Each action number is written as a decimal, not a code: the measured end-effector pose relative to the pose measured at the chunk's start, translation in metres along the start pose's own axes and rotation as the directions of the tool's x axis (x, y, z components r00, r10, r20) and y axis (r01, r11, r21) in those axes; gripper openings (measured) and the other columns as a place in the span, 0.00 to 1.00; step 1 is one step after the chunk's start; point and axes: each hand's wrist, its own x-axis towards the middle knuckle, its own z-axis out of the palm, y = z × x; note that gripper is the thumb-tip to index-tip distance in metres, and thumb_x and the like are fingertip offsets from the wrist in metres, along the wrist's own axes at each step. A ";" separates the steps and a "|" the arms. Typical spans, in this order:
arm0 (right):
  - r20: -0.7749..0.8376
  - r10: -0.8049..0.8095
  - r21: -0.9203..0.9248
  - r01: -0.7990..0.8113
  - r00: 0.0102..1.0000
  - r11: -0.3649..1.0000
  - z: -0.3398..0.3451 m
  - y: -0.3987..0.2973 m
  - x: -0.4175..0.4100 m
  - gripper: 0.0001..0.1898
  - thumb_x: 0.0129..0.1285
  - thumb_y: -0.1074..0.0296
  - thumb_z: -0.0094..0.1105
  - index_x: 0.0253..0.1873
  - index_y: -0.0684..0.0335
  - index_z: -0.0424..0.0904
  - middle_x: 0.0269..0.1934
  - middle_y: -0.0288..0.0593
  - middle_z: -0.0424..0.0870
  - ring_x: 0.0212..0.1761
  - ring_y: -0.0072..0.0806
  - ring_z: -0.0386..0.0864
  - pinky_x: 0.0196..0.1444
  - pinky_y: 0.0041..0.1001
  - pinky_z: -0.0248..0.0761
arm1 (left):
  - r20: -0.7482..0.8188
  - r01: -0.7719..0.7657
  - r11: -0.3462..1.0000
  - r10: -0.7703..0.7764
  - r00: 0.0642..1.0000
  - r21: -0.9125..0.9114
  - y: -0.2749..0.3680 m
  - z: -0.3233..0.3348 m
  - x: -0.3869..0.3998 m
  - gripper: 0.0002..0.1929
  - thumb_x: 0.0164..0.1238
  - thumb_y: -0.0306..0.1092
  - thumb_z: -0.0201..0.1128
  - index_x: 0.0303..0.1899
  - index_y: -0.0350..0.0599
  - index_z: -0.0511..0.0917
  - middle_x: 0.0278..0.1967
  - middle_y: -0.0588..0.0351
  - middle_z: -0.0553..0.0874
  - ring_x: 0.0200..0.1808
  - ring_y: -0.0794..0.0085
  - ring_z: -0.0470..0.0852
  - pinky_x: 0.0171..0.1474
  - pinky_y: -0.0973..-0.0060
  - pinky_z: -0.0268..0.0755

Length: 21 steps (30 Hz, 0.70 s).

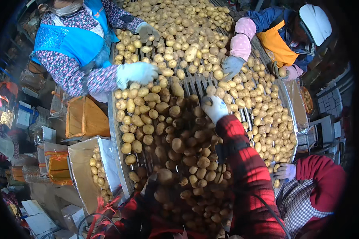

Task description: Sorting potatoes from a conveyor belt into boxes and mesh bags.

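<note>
Many potatoes (pixel 173 145) lie over a slatted metal sorting table (pixel 194 85), partly in shadow near me. My right hand (pixel 214 108), in a white glove and below a red-and-black checked sleeve, reaches over the middle of the slats. It is beside several potatoes; its fingers curl, and whether they grip one cannot be told. My left hand (pixel 149 182) is low in the view, dark and largely hidden in shadow, close to a large potato (pixel 164 176); its hold on that potato is unclear.
Co-workers' gloved hands are over the potatoes at the upper left (pixel 139 73), upper right (pixel 233 65) and right edge (pixel 284 171). A lined cardboard box (pixel 80 167) with potatoes and an orange mesh sack (pixel 97 119) stand along the left side.
</note>
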 end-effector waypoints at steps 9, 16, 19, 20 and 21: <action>0.196 -0.428 0.473 0.297 0.882 0.829 0.033 -0.101 -0.240 0.20 0.72 0.75 0.59 0.67 0.67 0.78 0.58 0.56 0.84 0.63 0.50 0.81 0.65 0.39 0.74 | 0.006 -0.024 0.998 0.024 1.000 -0.052 0.011 -0.006 -0.009 0.27 0.80 0.40 0.57 0.75 0.41 0.66 0.61 0.52 0.82 0.62 0.64 0.83 0.65 0.63 0.78; 0.395 -0.222 -0.342 0.367 0.891 0.865 0.101 -0.122 -0.173 0.27 0.65 0.65 0.65 0.70 0.47 0.75 0.65 0.55 0.75 0.62 0.54 0.77 0.56 0.48 0.79 | -0.003 -0.032 0.998 0.032 0.999 -0.057 0.011 -0.002 -0.019 0.27 0.81 0.41 0.56 0.75 0.41 0.66 0.61 0.52 0.82 0.62 0.64 0.83 0.66 0.62 0.78; 0.285 -0.340 -0.356 0.428 0.896 0.831 0.121 -0.116 -0.171 0.23 0.65 0.60 0.66 0.65 0.46 0.79 0.61 0.54 0.76 0.60 0.52 0.80 0.56 0.47 0.78 | -0.001 -0.028 0.997 0.028 1.000 -0.067 0.008 -0.002 -0.023 0.27 0.81 0.41 0.56 0.75 0.41 0.66 0.61 0.52 0.82 0.62 0.64 0.83 0.66 0.62 0.78; 0.285 -0.342 -0.354 0.430 0.895 0.830 0.119 -0.113 -0.171 0.23 0.65 0.60 0.66 0.65 0.46 0.79 0.61 0.54 0.76 0.60 0.52 0.80 0.56 0.47 0.78 | 0.003 -0.030 0.998 0.030 1.000 -0.061 0.009 -0.004 -0.022 0.27 0.81 0.41 0.56 0.75 0.41 0.66 0.61 0.52 0.82 0.62 0.63 0.83 0.66 0.62 0.78; 0.348 -0.264 -0.169 0.337 0.900 0.926 0.112 -0.103 -0.173 0.22 0.64 0.57 0.66 0.63 0.47 0.80 0.59 0.54 0.78 0.59 0.51 0.81 0.56 0.45 0.79 | 0.003 -0.034 0.997 0.035 0.999 -0.062 0.010 -0.006 -0.022 0.27 0.82 0.42 0.55 0.75 0.41 0.66 0.61 0.51 0.82 0.62 0.63 0.83 0.66 0.62 0.78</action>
